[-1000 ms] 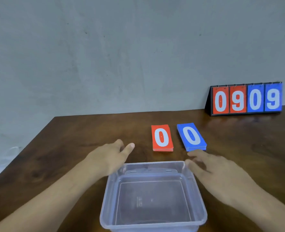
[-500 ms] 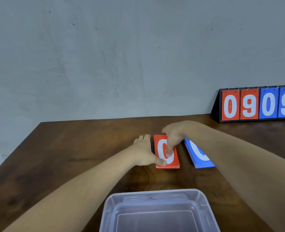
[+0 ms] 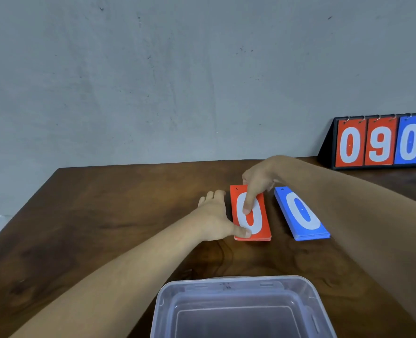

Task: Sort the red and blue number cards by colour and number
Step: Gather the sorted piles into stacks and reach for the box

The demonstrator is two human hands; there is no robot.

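Our left hand [image 3: 214, 215] lies flat against the left edge of the red stack [image 3: 264, 215] of number cards. Its fingers run straight along the side and its thumb presses down on the near left corner, so it braces rather than grips. Our right hand [image 3: 259, 178] reaches in over the far end, with the index finger planted on the white zero of the top card and the other fingers curled above it. Its thumb is hidden behind the hand, so we cannot tell whether that hand only presses or already pinches a card.

The red stack lies face up on the counter [image 3: 104, 215]. Just beside it on the right, apart and slightly skewed, lies the blue stack [image 3: 302, 209], also topped with a zero. Nearer to us stands a clear plastic tub [image 3: 238, 279], which looks empty. Far right, against the wall [image 3: 153, 81], stands a flip scoreboard [image 3: 377, 145] with red and blue digits.

We judge the cards to be thin, stiff, light and smooth-faced. They should slide over one another readily and be awkward to lift from flat. The best hold is probably to push the top card with a fingertip until an edge overhangs. We would then pinch that edge between thumb and finger while the other hand pins the rest. Otherwise several cards may come away together.
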